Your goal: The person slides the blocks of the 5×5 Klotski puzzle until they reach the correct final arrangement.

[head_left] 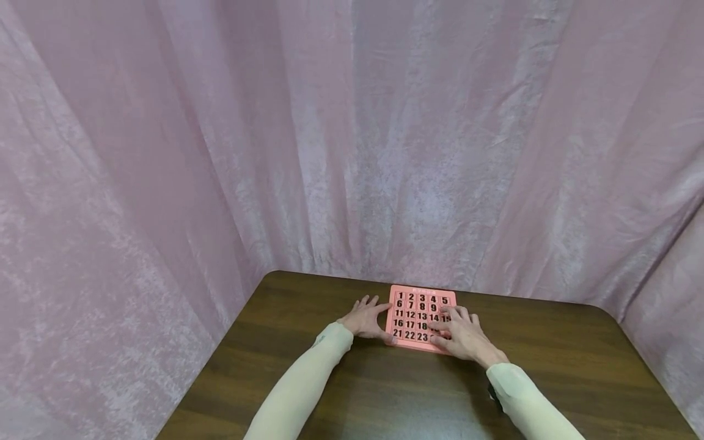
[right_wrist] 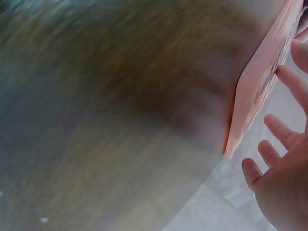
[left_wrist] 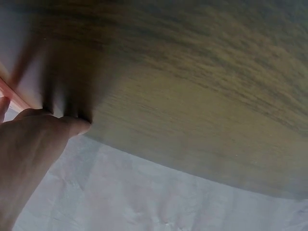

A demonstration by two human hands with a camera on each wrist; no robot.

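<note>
2 hands are attending a pink number board (head_left: 415, 316), which is lying on the table (head_left: 550, 348) near its far edge. The left hand (head_left: 365, 319) is spreading its fingers at the left edge; the right hand (head_left: 466, 339) is spreading over the lower-right numbers. Uneven pressure could be sliding or twisting the board. Its digits are standing upright toward the wearer, 1 farthest left; its outline is looking nearly square, showing no clear long axis.

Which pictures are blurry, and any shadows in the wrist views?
Head view: numbers on the pink board legible where uncovered; left wrist view: tabletop soft, dark shadows above the left hand; right wrist view: tabletop blurred, shadow beside the pink board.
</note>
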